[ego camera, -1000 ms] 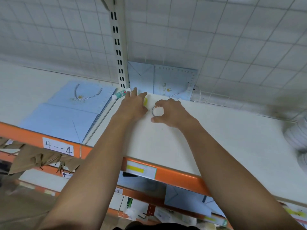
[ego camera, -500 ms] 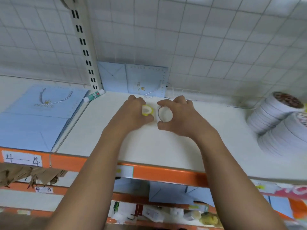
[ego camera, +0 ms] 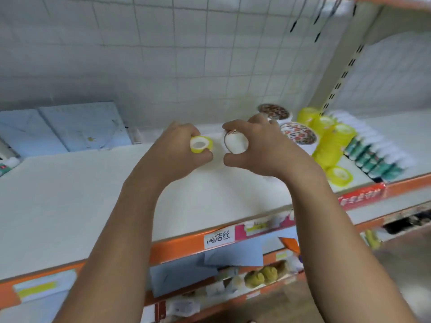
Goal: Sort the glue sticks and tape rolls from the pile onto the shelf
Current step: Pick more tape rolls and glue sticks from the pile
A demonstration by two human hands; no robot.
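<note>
view: head-worn | faces: forward and down onto shelf | range: near | overlap: single view only

Both forearms reach forward, side by side; left hand grips a yellow tape roll, right hand a pale tape roll.

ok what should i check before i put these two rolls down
1. Left grip: the left hand curls round the yellow tape roll: ok.
2. Right grip: the right hand pinches the pale tape roll: ok.
3. Matching yellow roll stack in view, to the right: ok.
4. Patterned white rolls in view, behind the right hand: ok.
5. Free spot on the shelf beside those stacks: cannot tell, the right hand hides it.
</note>
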